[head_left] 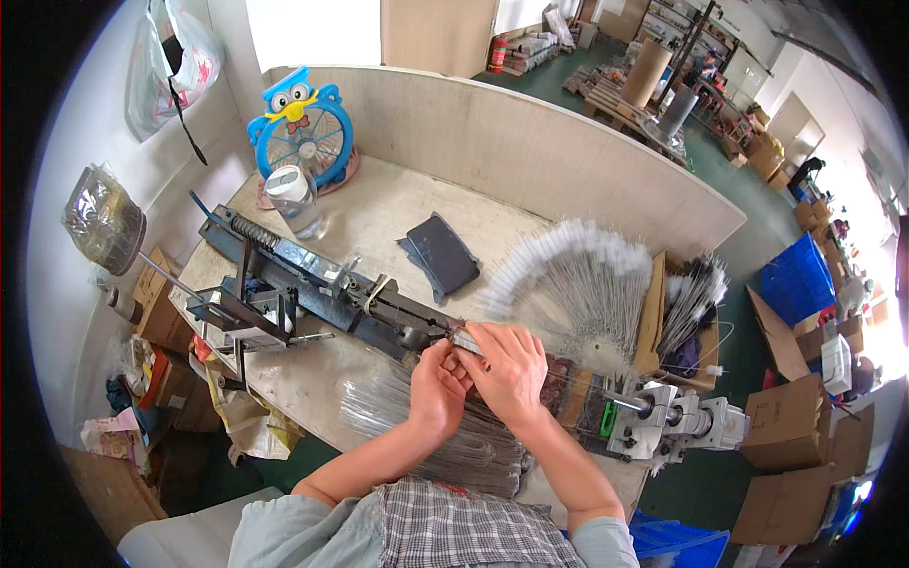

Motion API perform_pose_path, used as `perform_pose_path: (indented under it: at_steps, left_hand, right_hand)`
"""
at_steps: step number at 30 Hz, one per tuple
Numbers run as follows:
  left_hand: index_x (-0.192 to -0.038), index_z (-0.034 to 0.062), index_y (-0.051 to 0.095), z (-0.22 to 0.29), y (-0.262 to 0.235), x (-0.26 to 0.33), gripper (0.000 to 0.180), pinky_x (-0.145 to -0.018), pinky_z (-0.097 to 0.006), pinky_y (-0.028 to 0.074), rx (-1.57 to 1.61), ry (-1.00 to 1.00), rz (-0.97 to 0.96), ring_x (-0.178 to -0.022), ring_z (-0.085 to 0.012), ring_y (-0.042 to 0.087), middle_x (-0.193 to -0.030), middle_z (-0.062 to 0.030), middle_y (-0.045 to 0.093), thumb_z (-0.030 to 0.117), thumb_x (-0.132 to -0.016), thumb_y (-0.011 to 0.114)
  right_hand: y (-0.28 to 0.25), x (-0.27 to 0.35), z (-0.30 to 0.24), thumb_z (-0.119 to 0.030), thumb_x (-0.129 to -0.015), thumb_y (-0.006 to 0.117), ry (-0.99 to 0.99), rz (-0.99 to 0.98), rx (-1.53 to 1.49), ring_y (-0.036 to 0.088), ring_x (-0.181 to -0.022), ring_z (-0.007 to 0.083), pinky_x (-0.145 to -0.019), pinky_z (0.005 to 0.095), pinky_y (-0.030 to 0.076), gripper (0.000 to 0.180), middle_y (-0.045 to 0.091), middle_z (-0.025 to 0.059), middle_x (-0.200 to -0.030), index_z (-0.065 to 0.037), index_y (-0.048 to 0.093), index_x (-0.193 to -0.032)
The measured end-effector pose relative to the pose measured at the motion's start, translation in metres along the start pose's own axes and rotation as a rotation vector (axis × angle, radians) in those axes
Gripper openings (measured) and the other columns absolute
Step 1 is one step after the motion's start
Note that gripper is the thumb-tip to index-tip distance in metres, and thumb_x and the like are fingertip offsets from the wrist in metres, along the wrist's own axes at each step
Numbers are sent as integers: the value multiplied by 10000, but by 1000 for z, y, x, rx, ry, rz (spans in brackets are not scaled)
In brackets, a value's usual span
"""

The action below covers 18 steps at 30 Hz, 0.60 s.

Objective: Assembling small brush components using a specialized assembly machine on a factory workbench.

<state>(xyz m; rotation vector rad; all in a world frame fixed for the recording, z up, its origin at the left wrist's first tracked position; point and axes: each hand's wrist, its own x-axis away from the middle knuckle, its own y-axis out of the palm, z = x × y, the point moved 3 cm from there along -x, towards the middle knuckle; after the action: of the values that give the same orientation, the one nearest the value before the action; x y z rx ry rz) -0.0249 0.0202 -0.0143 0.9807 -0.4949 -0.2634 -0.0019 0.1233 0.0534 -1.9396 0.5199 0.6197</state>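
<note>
My left hand (439, 390) and my right hand (507, 371) meet over the middle of a long dark metal bench machine (331, 301). The left fingers are curled in; whatever they hold is hidden. My right hand pinches at a small silvery-white piece (467, 342), too small to name. Under my forearms lies a bundle of thin metal wires (478, 443). Beyond my right hand, many thin wires with white fuzzy ends (578, 275) fan out on the table. At the machine's right end sits a silver chuck-like assembly (674, 417).
A dark phone-like slab (442, 256) lies behind the machine. A lidded clear cup (295, 201) and a blue cartoon fan (305, 133) stand at the back left. A cardboard box (653, 317) holds more wires. A low partition (530, 142) edges the table; a lamp (106, 222) stands left.
</note>
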Motion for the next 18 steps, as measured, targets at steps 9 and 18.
perform_pose_path:
  at_steps: [9, 18]
  left_hand:
    - [-968, 72, 558, 3, 16, 2, 201, -848, -328, 440, -76, 19, 88, -888, -154, 594, -935, -39, 622, 242, -932, 456]
    - [-1023, 45, 524, 1, 3, -2, 333, -870, -348, 445, -60, 27, 42, -908, -183, 582, -987, -76, 595, 354, -945, 429]
  right_hand:
    - [-11, 6, 4, -211, -676, 741, -2, 26, 87, 575, -880, 170, -736, 328, 415, 327, 633, -24, -940, -109, 668, -978]
    - [-25, 3, 0, -202, -672, 752, 11, 29, 92, 576, -876, 183, -742, 340, 419, 283, 642, -15, -905, -106, 684, -930]
